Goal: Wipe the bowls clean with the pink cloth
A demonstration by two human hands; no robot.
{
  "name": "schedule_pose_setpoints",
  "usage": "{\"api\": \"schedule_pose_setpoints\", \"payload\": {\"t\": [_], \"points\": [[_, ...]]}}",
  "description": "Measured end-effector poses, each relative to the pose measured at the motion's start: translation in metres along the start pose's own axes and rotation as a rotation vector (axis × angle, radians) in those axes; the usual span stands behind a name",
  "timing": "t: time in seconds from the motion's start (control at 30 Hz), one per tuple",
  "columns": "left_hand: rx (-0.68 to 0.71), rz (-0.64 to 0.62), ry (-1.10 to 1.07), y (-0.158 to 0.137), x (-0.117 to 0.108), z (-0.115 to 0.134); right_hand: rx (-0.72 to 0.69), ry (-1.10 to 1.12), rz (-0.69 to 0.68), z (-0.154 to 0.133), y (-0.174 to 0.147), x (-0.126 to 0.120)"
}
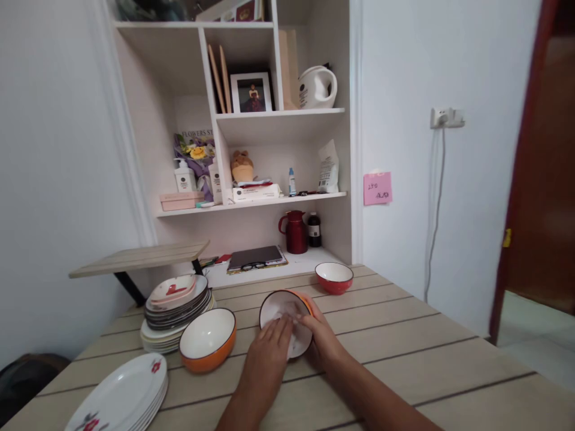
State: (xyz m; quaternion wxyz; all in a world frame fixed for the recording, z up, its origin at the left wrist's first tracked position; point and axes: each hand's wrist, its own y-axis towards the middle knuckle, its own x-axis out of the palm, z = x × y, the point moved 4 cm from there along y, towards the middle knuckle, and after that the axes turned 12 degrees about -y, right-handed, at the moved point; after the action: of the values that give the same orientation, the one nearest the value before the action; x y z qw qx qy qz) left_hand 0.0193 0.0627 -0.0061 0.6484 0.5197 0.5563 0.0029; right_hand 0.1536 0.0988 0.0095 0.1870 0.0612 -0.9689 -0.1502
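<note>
Tilted toward me, an orange bowl (275, 304) with a white inside and dark rim is held above the table. My right hand (324, 335) grips its right side, fingers behind the wall and thumb over the rim. Inside the bowl, my left hand (271, 342) presses its closed fingers against the inner surface. Something pale and thin seems to lie under those fingers, too blurred to name. Another orange bowl (209, 338) stands upright to the left. Farther back on the right sits a red bowl (334, 278), also upright.
Oval flowered plates (121, 389) are stacked at the front left of the slatted table (404, 359). Behind them rises a stack of mixed plates (177, 311), beside a small raised shelf (139, 258). A red jug (296, 232) and laptop (255, 257) occupy the back shelf.
</note>
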Motion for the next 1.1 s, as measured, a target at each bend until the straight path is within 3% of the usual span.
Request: {"api": "schedule_pose_setpoints", "payload": {"t": [0.17, 0.3, 0.43, 0.53, 0.67, 0.87, 1.1], "points": [[-0.243, 0.1, -0.234, 0.007, -0.001, 0.014, 0.01, 0.054, 0.051, -0.006, 0.0, 0.005], [-0.135, 0.012, -0.333, 0.01, -0.007, 0.022, 0.039, 0.007, 0.045, -0.017, -0.001, 0.002], [0.02, -0.067, -0.149, 0.007, -0.011, 0.015, 0.024, -0.161, 0.001, -0.034, 0.0, -0.008], [0.107, -0.008, 0.008, 0.004, -0.014, 0.008, 0.082, -0.218, -0.097, -0.04, -0.002, -0.012], [0.142, 0.034, 0.116, 0.002, -0.016, 0.005, 0.198, -0.137, -0.138, -0.032, -0.01, -0.011], [0.094, 0.182, 0.124, 0.002, -0.021, 0.004, 0.143, 0.051, -0.232, -0.012, -0.015, 0.007], [0.223, 0.271, 0.066, 0.002, -0.023, 0.006, 0.117, 0.105, -0.131, 0.003, -0.013, 0.015]]}}
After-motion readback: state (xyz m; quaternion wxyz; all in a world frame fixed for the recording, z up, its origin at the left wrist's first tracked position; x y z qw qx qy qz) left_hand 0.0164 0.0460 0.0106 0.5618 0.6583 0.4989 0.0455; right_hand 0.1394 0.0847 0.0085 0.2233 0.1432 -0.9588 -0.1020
